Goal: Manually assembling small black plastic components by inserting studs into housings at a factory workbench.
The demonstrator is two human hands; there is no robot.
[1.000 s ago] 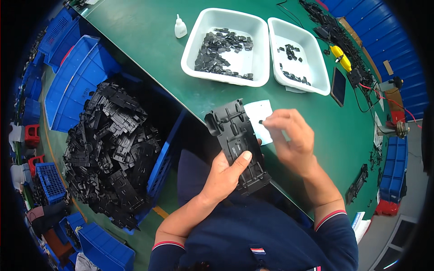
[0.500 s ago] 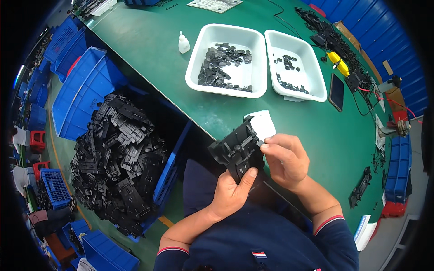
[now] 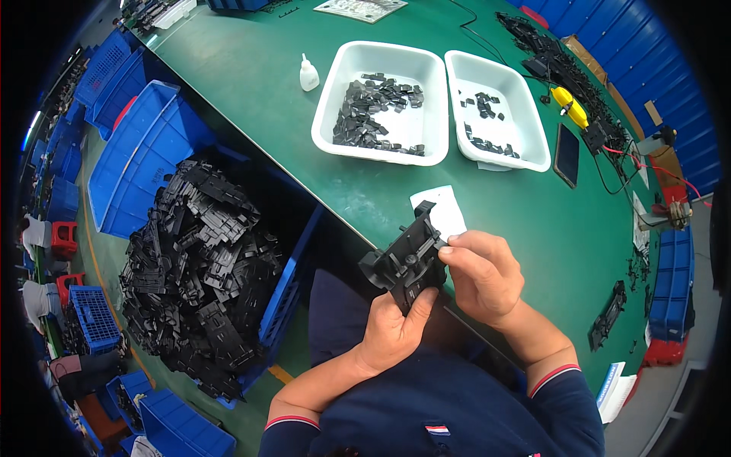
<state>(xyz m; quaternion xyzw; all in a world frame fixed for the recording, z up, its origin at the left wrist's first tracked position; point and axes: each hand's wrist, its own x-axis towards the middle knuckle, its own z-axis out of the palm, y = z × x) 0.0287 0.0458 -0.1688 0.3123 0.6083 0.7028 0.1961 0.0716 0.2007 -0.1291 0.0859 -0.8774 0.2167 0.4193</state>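
A black moulded plastic part (image 3: 411,255) is held tilted over the near edge of the green table. Wrapped round its lower end, my left hand (image 3: 394,329) is closed, thumb on top. My right hand (image 3: 485,276) pinches at the part's right side with thumb and forefinger; a small dark piece seems to be between the fingertips, mostly hidden. Behind the part lies a white sheet of paper (image 3: 444,211). Farther back are two white trays, a left one (image 3: 326,126) with many small black pieces and a right one (image 3: 537,126) with fewer.
A blue crate (image 3: 137,164) heaped with black plastic parts (image 3: 205,282) stands at my left. On the table are a white squeeze bottle (image 3: 308,75), a phone (image 3: 566,155), a yellow tool (image 3: 569,107) with cables, and another black part (image 3: 608,314) at the right.
The black plastic part has turned and shifted slightly to the right in my left hand. My right hand stays at its side, still pinching.
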